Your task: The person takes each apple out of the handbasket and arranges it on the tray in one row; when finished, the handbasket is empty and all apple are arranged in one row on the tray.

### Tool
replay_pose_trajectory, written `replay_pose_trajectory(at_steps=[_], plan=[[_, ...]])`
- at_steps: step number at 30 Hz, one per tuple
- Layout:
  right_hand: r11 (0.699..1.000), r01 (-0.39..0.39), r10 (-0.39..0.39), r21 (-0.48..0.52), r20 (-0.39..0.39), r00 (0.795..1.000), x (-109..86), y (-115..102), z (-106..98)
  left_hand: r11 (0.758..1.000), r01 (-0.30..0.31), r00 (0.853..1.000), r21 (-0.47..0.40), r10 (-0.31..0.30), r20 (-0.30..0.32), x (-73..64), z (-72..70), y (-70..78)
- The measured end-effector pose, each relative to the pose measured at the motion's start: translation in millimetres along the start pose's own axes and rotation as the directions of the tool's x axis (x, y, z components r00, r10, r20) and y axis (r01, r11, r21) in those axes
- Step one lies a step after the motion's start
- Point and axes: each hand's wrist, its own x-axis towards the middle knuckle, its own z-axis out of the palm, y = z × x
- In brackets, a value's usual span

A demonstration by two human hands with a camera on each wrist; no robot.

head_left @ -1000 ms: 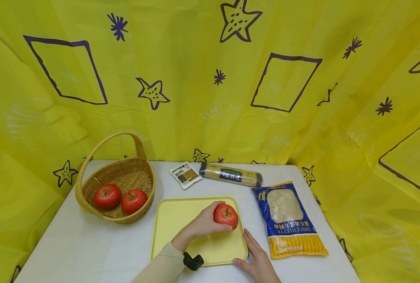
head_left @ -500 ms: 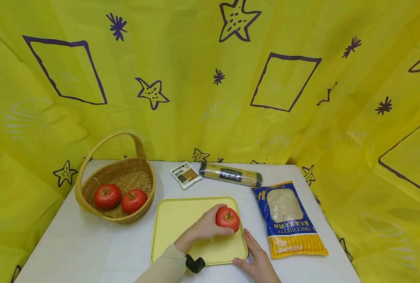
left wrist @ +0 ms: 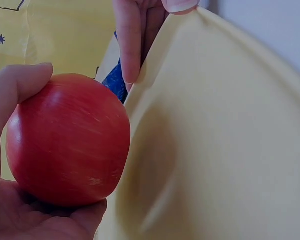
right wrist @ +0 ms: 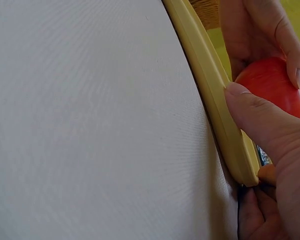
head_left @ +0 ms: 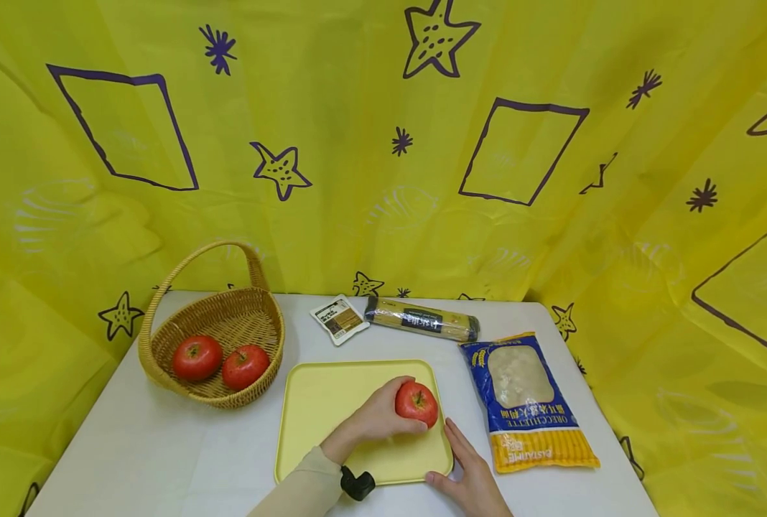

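My left hand holds a red apple over the right part of a pale yellow tray. In the left wrist view, thumb and fingers curve around the apple, and its shadow falls on the tray; whether they touch is unclear. My right hand grips the tray's near right corner. Its thumb presses on the near rim while the other fingers lie along the right side, as the right wrist view shows with the tray's rim. Some of those fingertips are hidden beneath the edge.
Left of the tray stands a wicker basket with two red apples inside. Behind the tray lie a small white packet and a long pasta package. To the right is a blue and yellow orecchiette bag. A yellow curtain hangs behind the table.
My left hand has shifted slightly right and nearer to me with the apple. The right hand stays at the tray's corner.
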Motion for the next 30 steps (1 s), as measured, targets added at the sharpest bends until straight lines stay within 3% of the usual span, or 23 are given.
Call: replay_pose_trajectory(at_steps=[14, 30], plan=[[1.0, 0.013, -0.013, -0.01, -0.007, 1.0, -1.4, 0.7, 0.4, 1.0, 0.007, 1.0, 0.028, -0.007, 0.004, -1.0, 3.7, -7.3], [0.999, 0.037, -0.038, -0.01, -0.034, 0.999, -2.9, 2.1, 1.5, 1.0, 0.026, 0.998, 0.009, -0.026, 0.048, -0.5, -0.9, -9.6]])
